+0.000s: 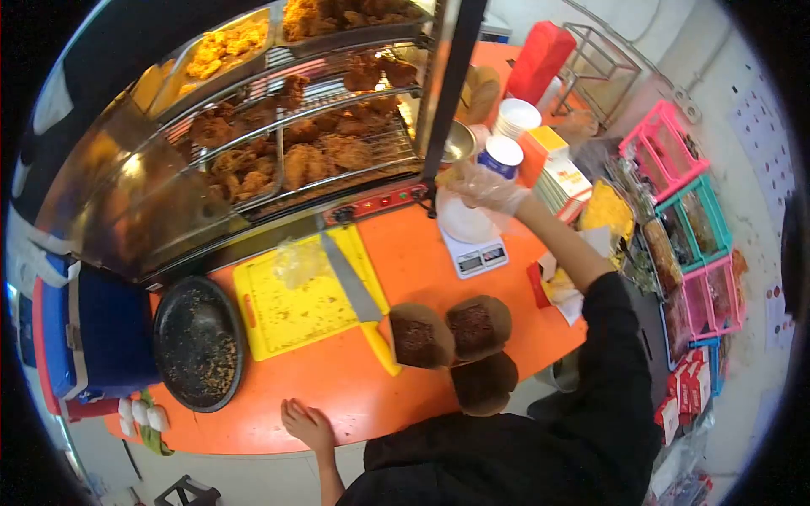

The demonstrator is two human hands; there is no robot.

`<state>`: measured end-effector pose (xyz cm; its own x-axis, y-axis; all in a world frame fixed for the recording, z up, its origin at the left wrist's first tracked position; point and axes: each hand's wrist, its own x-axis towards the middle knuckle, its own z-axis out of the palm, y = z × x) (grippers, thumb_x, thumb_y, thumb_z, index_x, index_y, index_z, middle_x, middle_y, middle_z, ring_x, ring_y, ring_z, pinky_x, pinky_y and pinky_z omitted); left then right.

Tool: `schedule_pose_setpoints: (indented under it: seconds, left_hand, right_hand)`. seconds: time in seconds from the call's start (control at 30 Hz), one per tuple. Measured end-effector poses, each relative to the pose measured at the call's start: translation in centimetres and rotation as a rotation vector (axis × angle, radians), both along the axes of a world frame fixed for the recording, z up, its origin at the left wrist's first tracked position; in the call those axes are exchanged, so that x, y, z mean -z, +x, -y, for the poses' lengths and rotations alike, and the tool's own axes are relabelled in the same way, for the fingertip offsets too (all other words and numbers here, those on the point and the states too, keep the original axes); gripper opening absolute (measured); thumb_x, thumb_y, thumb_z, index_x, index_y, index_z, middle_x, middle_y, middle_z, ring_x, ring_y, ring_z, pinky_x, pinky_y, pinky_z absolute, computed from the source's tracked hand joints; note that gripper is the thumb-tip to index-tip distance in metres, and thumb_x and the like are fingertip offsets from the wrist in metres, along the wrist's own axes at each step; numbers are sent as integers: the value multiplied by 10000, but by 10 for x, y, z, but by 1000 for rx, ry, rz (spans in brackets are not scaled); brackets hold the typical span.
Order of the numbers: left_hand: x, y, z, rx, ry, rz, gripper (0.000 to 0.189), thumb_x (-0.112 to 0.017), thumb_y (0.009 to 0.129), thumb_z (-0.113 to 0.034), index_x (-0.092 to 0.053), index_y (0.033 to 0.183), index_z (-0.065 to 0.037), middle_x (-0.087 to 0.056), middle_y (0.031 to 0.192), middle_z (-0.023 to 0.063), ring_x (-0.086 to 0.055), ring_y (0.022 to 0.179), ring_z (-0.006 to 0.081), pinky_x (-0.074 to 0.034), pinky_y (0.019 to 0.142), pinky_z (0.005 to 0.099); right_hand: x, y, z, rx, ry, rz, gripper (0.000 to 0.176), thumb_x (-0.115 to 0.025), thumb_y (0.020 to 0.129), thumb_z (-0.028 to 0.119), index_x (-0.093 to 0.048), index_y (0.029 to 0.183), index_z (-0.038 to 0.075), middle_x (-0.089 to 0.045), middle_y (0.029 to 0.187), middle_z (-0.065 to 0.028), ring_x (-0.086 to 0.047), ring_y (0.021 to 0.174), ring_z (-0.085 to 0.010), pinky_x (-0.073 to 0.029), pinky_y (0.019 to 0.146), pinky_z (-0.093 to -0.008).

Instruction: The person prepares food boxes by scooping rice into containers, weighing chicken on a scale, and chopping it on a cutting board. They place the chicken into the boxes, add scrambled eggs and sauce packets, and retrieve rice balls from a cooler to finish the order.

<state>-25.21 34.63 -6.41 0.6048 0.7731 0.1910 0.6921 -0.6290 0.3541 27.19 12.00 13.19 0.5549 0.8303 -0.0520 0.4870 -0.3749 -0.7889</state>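
Observation:
My left hand (309, 427) lies bare on the orange table (278, 379) near its front edge, fingers stretched out and holding nothing. In a clear plastic glove, my right hand (494, 191) reaches over the white kitchen scale (481, 260) and its round pan (467, 223). Its fingers point towards a metal bowl (460, 142), beside a blue-and-white paper cup (502, 157); I cannot tell whether they grip anything. Between my arms stand brown paper boxes: a left one (419, 336) and a right one (479, 326) with dark grains inside, and a nearer one (485, 384) with a shadowed inside.
A cleaver (350, 277) lies on the yellow cutting board (291, 316), with a crumpled clear plastic glove (301, 263). Left of it is a black round pan (199, 344) with crumbs. A heated cabinet (295, 202) of fried chicken stands behind. Pink and teal baskets (688, 215) line the right.

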Motion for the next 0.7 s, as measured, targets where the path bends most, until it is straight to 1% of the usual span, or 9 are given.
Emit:
schedule_pose_setpoints:
  seconds: [0.03,0.1,0.17,0.3,0.4,0.5,0.53,0.6,0.7]
  left_hand:
    - [-4,2,2,-22,-12,40,422,-448,840,-204,-445,1171,57,-401,1277,257,-369,1199,396,-292,997,499]
    - [-6,5,4,-13,-3,24,421,-445,847,-212,-445,1171,58,-402,1274,260,-369,1198,397,-292,998,497]
    - [-3,3,2,-9,22,8,425,-436,863,-242,-452,1168,53,-406,1273,259,-379,1190,399,-297,999,488]
    - [3,1,2,-2,51,-17,426,-429,867,-252,-455,1170,47,-406,1278,255,-387,1183,397,-301,995,487]
    - [0,4,3,-5,62,-11,440,-408,879,-274,-459,1160,62,-418,1251,264,-398,1159,412,-319,978,506]
    - [-4,9,6,-22,46,2,437,-416,872,-257,-456,1165,64,-410,1255,264,-397,1159,414,-323,978,501]
    - [-6,10,6,-28,34,15,427,-416,874,-257,-460,1160,58,-416,1258,262,-398,1165,409,-320,978,497]
    - [-5,8,5,-35,20,24,418,-416,876,-256,-465,1155,52,-421,1261,259,-398,1171,404,-317,978,492]
    - [-1,6,3,-5,58,10,409,-417,879,-251,-468,1150,50,-423,1257,260,-400,1168,404,-322,973,494]
  right_hand:
    - [22,12,14,-41,-109,114,377,-523,900,316,-474,1136,26,-572,908,-60,-509,708,-121,-414,578,-239]
    - [90,42,29,0,-152,-38,395,-537,888,328,-475,1146,35,-578,952,-71,-532,763,-146,-440,637,-265]
    - [108,41,32,-147,-529,412,361,-547,874,299,-514,1157,77,-578,1033,-81,-541,942,-208,-440,797,-362]
    - [78,24,39,109,-653,-3,358,-562,828,244,-550,1168,131,-546,1157,-105,-482,1119,-266,-372,931,-418]
    - [79,43,53,-77,-499,160,304,-566,807,228,-607,1081,104,-588,1106,-136,-541,1052,-280,-426,880,-392]
    - [102,67,63,27,-445,566,280,-551,844,267,-628,850,-2,-643,784,-149,-618,738,-291,-485,693,-371]
    - [94,62,65,23,-448,561,280,-551,844,267,-628,850,-2,-643,784,-149,-618,738,-291,-485,693,-371]
    - [64,45,65,311,-382,311,308,-568,819,297,-627,855,-3,-645,787,-149,-621,732,-304,-484,690,-389]
    - [81,49,58,322,-401,252,375,-613,772,351,-624,937,15,-638,907,-165,-617,865,-301,-470,785,-403]
